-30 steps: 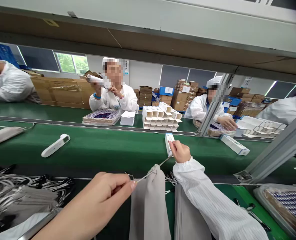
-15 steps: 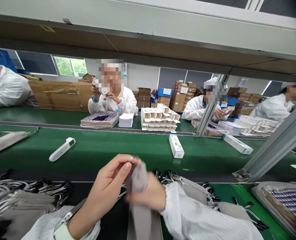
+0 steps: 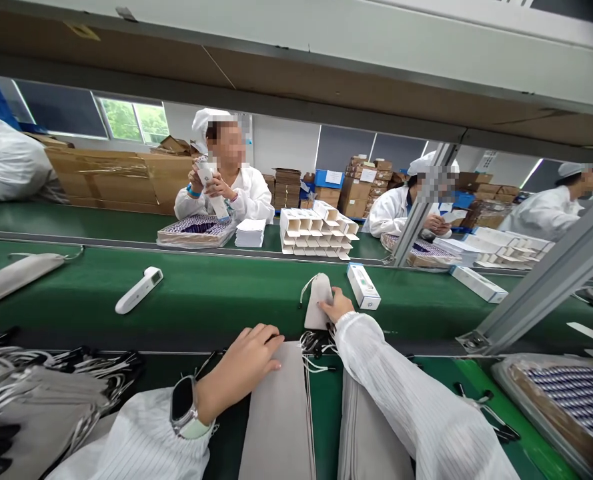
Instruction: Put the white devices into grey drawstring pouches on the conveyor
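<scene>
1. One grey drawstring pouch point(image 3: 319, 290) is touched by the right hand point(image 3: 341, 308); the thumb is laid on its face and the fingers are set near its right edge, though whether the cloth is gripped between them cannot be told.
2. Nothing is held by the left hand point(image 3: 246, 360); its fingers are gently bent and close together, with the thumb set apart, and they are laid at the upper left edge of a flat pouch stack point(image 3: 279, 413). A watch point(image 3: 183, 400) is worn on this wrist.
3. The drawstring pouch is placed on the green belt point(image 3: 226, 293), just beyond the flat pouch stack, with its cord point(image 3: 303, 290) looped out to the left.
4. Dark-tipped white cords point(image 3: 319, 350) are bunched at the stack's far end; a second stack point(image 3: 366, 433) is partly covered by the right sleeve point(image 3: 401, 373).
5. On the belt, a printed box point(image 3: 363, 287) is set near the pouch, to its right, and another box point(image 3: 479, 285) farther right; a white handheld device point(image 3: 139, 291) and a long grey pouch point(image 3: 19, 279) are laid to the left.
6. A heap of pouches point(image 3: 51, 400) is piled at near left, and a wrapped tray point(image 3: 571, 400) is set at near right.
7. Across the belt, a white carton point(image 3: 220, 209) is held by a white-capped person point(image 3: 249, 190), beside whom a paper pile point(image 3: 250, 233) and stacked open cartons point(image 3: 316, 233) are arranged.
</scene>
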A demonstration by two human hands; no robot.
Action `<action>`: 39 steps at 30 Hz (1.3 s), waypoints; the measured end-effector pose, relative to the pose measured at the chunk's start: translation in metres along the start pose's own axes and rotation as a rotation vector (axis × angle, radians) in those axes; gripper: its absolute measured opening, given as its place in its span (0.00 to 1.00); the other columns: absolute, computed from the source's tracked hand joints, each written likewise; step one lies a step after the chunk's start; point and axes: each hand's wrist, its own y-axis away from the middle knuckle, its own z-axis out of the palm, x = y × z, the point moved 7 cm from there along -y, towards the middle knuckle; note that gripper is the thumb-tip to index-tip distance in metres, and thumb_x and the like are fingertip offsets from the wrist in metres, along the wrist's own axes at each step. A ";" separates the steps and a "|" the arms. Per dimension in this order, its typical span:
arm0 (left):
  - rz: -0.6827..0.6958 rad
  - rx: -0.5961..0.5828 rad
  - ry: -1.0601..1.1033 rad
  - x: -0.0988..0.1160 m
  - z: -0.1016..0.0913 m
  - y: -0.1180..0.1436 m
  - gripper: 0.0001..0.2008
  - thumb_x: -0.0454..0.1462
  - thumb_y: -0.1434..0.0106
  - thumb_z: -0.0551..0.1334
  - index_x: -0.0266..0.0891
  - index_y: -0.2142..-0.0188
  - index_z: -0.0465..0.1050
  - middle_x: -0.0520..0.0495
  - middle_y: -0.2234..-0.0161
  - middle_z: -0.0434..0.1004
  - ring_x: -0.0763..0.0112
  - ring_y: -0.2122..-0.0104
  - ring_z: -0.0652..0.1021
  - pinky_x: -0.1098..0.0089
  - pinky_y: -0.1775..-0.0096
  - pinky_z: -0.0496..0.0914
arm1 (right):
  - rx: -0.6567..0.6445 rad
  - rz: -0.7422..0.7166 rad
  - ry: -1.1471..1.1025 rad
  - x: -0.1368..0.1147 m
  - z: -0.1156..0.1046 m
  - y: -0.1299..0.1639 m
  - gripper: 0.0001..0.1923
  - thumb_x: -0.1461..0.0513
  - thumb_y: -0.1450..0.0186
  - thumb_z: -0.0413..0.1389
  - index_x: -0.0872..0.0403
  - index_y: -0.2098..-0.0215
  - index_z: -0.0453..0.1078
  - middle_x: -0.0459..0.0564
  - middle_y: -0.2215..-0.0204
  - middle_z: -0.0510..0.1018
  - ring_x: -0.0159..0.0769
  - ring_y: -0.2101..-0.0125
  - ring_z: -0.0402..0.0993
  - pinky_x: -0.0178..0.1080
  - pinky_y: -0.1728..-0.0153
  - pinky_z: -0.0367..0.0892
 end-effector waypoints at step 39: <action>0.005 -0.081 0.627 0.010 0.027 0.004 0.08 0.35 0.45 0.53 0.37 0.72 0.70 0.51 0.71 0.72 0.70 0.71 0.70 0.76 0.70 0.61 | -0.785 -0.777 0.169 -0.122 0.019 0.119 0.11 0.55 0.48 0.54 0.55 0.72 0.68 0.44 0.77 0.71 0.29 0.75 0.66 0.29 0.76 0.58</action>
